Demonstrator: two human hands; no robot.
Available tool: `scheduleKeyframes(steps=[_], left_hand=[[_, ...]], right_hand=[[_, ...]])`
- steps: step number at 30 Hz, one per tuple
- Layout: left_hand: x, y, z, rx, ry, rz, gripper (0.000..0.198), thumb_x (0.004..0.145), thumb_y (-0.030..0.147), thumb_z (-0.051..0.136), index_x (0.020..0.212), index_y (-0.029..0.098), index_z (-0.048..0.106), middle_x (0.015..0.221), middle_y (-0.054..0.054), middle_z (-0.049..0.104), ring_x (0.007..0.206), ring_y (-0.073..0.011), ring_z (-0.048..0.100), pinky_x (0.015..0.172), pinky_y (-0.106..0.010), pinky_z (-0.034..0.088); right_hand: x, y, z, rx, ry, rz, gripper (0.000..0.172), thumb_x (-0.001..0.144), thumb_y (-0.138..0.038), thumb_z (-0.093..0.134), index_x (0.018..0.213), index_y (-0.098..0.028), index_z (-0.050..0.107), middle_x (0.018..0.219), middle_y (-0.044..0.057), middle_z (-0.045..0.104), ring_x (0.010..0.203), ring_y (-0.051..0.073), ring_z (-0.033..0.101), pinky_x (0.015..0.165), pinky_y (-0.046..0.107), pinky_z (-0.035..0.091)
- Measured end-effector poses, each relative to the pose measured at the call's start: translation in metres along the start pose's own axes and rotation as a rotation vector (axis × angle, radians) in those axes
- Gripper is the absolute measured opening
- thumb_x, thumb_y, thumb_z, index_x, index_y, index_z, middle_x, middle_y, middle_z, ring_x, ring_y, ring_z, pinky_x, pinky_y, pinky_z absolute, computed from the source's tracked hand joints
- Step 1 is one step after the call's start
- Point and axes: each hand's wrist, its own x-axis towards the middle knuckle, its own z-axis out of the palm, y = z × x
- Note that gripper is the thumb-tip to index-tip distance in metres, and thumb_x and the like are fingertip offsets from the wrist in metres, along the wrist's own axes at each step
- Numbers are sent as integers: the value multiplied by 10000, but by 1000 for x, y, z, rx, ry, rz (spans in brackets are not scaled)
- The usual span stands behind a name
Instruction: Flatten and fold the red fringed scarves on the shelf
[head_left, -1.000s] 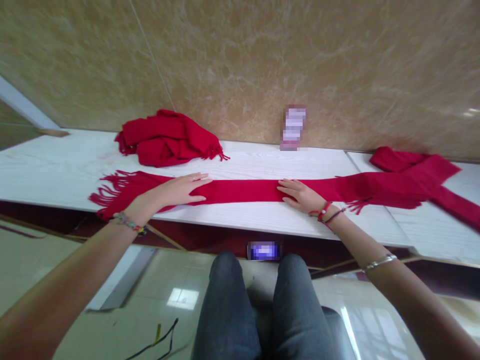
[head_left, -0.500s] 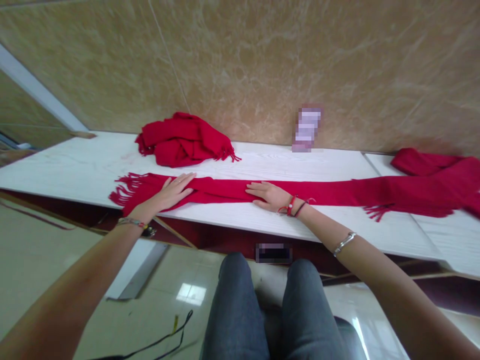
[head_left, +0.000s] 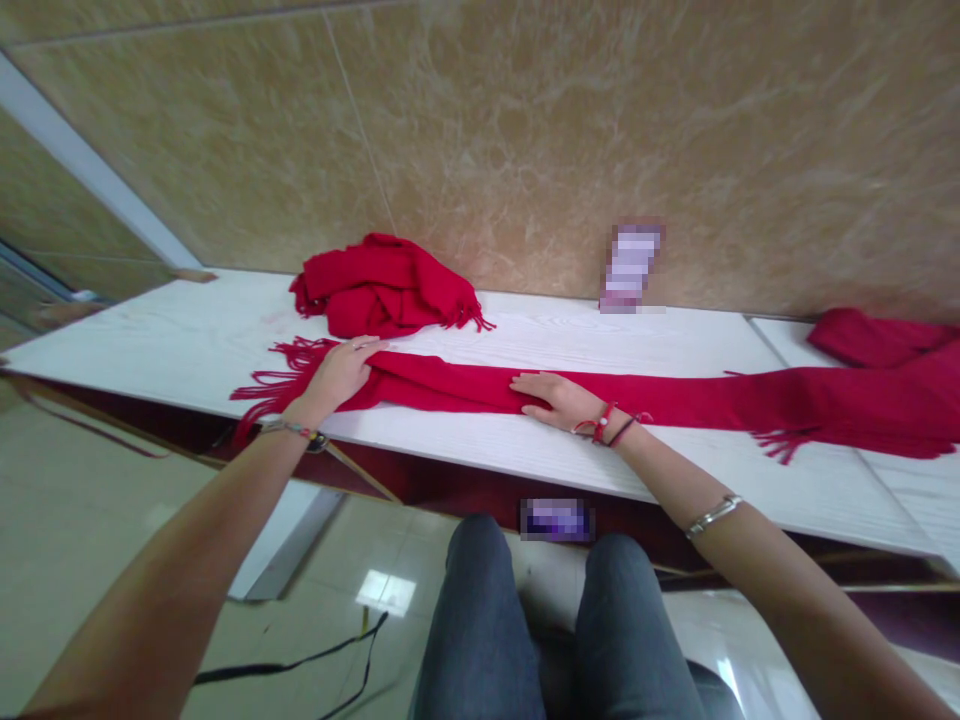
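- On the white tabletop (head_left: 525, 335), in the head view, a long red scarf (head_left: 465, 383) lies stretched flat, its long axis running left to right along the near edge.
- The left hand (head_left: 339, 372) rests on the scarf just inside the fringed left end (head_left: 274, 378); its fingers curl down over the cloth, close together, and whether they pinch a fold underneath cannot be told.
- The right hand (head_left: 559, 400) lies palm-down on the scarf near its middle, fingers slightly apart and pointing left along the cloth, pressing rather than gripping.
- The fringe lies just left of the left hand's fingers, so that hand is far the nearer to this end; the right hand sits well apart from it, with a bare run of scarf between the 2 hands.
- To the right of the right hand the scarf runs on toward more red cloth (head_left: 877, 375) at the far right, with a second fringe (head_left: 780, 442) showing there.
- Behind the left hand, near but apart from the stretched scarf, sits a bundled red scarf (head_left: 382, 290) against the marbled wall (head_left: 570, 130).
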Motion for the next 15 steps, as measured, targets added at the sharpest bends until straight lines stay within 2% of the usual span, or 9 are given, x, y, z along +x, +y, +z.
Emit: scheduleKeyframes(steps=[4, 9, 11, 15], left_hand=[[-12, -1, -21, 187, -77, -117, 442, 771, 57, 397, 1168, 58, 591, 1135, -147, 605, 1002, -233, 575, 927, -339, 423], [-28, -2, -45, 323, 76, -199, 417, 838, 132, 367, 1206, 113, 560, 1121, -126, 594, 976, -244, 559, 837, -335, 445], [-38, -2, -44, 355, 73, -212, 389, 832, 134, 383, 1167, 117, 580, 1065, -122, 602, 956, -247, 560, 791, -327, 460], [-54, -7, -29, 306, -71, -162, 357, 809, 84, 401, 1100, 109, 606, 1023, -125, 608, 910, -226, 579, 699, -293, 484]], right_hand=[[-1, -2, 1, -25, 55, 21, 512, 859, -337, 507, 1321, -120, 479, 1305, 162, 535, 1215, 233, 498, 1014, 417, 417], [-1, 0, 2, -25, 75, -58, 407, 859, -281, 495, 1234, -141, 569, 1249, 137, 587, 1188, 218, 524, 1013, 411, 423], [-1, 1, 1, -17, 65, -76, 354, 858, -229, 473, 1167, -139, 618, 1217, 130, 610, 1171, 210, 539, 1008, 403, 431], [-3, 0, -3, -13, 51, -72, 373, 821, -124, 451, 1147, -134, 632, 1206, 113, 620, 1171, 196, 539, 1014, 390, 428]])
